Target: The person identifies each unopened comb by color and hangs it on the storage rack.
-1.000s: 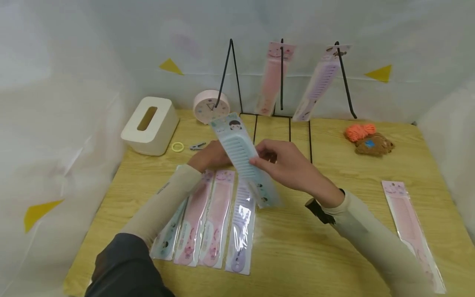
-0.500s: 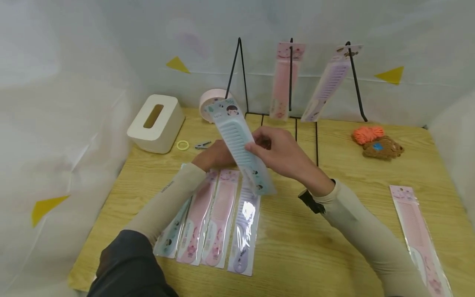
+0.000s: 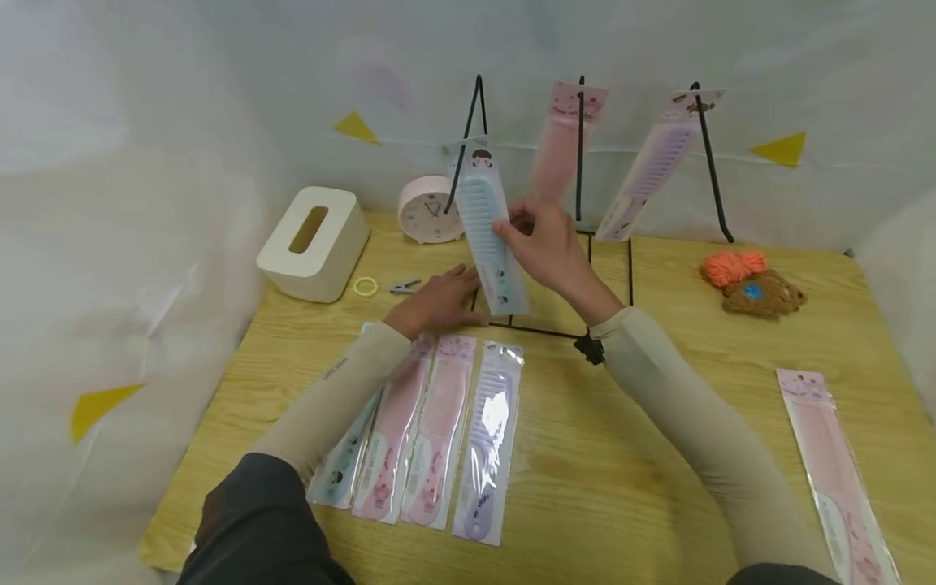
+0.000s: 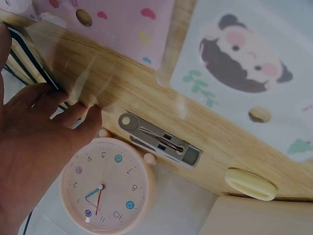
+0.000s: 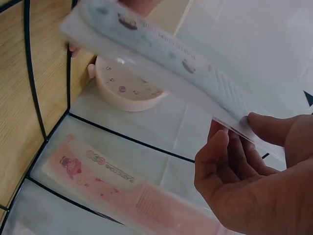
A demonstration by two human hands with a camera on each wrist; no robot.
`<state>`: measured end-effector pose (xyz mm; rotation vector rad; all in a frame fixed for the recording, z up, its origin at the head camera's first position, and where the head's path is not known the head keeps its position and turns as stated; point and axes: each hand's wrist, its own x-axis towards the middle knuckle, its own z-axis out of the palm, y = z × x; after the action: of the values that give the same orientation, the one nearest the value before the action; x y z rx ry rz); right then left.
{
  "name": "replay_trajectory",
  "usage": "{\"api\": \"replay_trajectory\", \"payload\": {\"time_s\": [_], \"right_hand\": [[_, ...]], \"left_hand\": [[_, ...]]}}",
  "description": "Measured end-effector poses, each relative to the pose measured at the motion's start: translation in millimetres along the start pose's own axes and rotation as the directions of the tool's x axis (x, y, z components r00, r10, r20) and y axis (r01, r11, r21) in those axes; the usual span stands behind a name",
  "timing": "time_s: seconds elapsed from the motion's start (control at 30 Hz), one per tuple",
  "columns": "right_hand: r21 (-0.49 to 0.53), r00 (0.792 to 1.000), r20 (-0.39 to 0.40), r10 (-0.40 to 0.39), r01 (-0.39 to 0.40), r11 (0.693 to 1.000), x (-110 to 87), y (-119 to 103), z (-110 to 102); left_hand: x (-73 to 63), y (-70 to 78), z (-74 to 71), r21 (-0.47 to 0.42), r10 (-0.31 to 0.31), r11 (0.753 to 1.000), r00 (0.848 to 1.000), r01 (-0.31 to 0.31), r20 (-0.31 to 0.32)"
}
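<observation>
A packaged blue comb [image 3: 484,215] is pinched along its edge by my right hand [image 3: 550,248], thumb in front. It hangs nearly upright, and its printed header overlaps the left hook [image 3: 470,118] of a black wire rack in the head view. From the right wrist view, the thumb presses the package [image 5: 161,61] against curled fingers. My left hand [image 3: 439,302] lies low at the rack's base [image 3: 544,330], its fingers extended near the black wire. A packaged pink comb [image 3: 557,158] hangs on the middle hook and a purple one [image 3: 651,166] on the right hook.
Several packaged combs, including a purple one [image 3: 486,455], lie in a row at front. Another pink comb [image 3: 826,455] lies far right. Behind are a white tissue box [image 3: 344,252], pink clock [image 3: 424,219], yellow ring [image 3: 366,287], grey clip [image 3: 405,287], orange yarn [image 3: 734,266] and brown fuzzy item [image 3: 764,296].
My right hand has raised the blue comb and moved it toward the rack's left hook, turning it more upright. My left hand, partly covered by the comb before, now shows at the rack's base.
</observation>
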<state>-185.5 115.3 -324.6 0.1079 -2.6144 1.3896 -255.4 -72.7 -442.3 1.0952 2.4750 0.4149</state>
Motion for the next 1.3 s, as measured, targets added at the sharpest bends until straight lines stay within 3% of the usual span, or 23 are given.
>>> {"api": "replay_trajectory", "payload": {"time_s": [0.2,0.3,0.53,0.7,0.93,1.13,1.3], "right_hand": [[0.032,0.993,-0.12,0.022,-0.018,0.999,38.0,19.2,14.4],[0.04,0.986,-0.145,0.077,-0.072,0.997,52.7,24.1,19.8],[0.069,0.962,-0.14,0.235,-0.228,0.971,83.4,28.4,24.2],[0.073,0.966,-0.138,0.22,-0.211,0.975,88.2,31.4,22.4],[-0.034,0.976,0.0,0.22,-0.22,0.975,54.9,26.9,9.2],[-0.186,0.959,0.104,0.262,-0.24,0.953,-7.4,32.4,-17.1],[-0.292,0.958,0.123,0.259,-0.215,0.932,-65.2,46.1,-53.8]], "left_hand": [[-0.5,3.8,5.5,0.025,-0.032,0.999,0.999,0.031,0.043],[-0.3,4.4,7.9,0.039,-0.033,0.999,0.998,0.031,0.047],[0.6,4.0,8.9,0.04,-0.042,0.998,0.998,0.04,0.051],[0.6,2.2,9.5,0.044,-0.037,0.998,0.998,0.035,0.056],[2.6,-3.9,10.9,0.056,-0.035,0.998,0.998,0.032,0.045],[7.3,-6.9,10.6,0.052,-0.018,0.999,0.999,0.015,0.042],[9.7,-7.2,7.4,0.078,-0.01,0.997,0.999,0.006,0.047]]}}
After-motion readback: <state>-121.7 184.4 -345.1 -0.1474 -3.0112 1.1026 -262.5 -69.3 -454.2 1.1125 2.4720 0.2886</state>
